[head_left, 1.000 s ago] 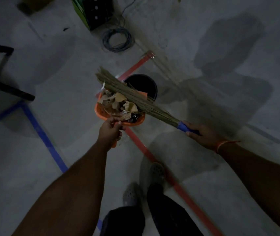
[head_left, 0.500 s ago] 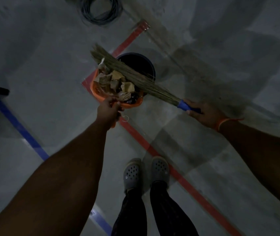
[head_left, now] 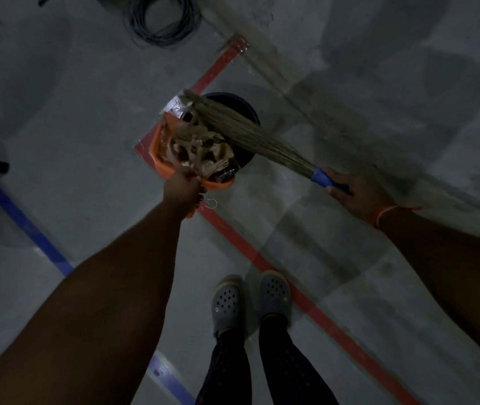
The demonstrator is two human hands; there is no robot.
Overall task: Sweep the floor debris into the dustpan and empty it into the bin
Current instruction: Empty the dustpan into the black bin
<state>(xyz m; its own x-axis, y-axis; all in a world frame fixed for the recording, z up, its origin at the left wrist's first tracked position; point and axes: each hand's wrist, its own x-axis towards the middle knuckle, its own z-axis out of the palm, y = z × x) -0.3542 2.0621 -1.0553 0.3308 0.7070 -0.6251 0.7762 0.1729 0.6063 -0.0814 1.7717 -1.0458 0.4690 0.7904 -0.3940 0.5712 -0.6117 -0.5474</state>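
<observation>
The left hand (head_left: 181,182) is gripping the handle of the orange dustpan (head_left: 157,150), fingers curled round it, and holding the pan up off the floor (head_left: 57,141), out ahead of the grip. The pan is loaded with debris (head_left: 198,147), crumpled brownish paper scraps and some darker bits, and its far edge is reaching over the near-left rim of the black bin (head_left: 247,112). It is being held there, I judge, so that tipping it forward drops the load inside the bin rather than beside it.

The right hand (head_left: 355,194) is wrapping its fingers round the blue handle of the grass broom (head_left: 244,127). From that grip the bristles are fanning up and to the left, lying across the bin's mouth and over the far side of the heap. That placement is probably serving to pin the light paper down and to rake it out as the pan tilts.

The debris is looking blurred and may already be sliding; I cannot tell for sure. The emptying step is under way, not finished.

The person's feet in grey clogs (head_left: 227,302) are standing behind both grips, beside a red tape line (head_left: 262,258).
</observation>
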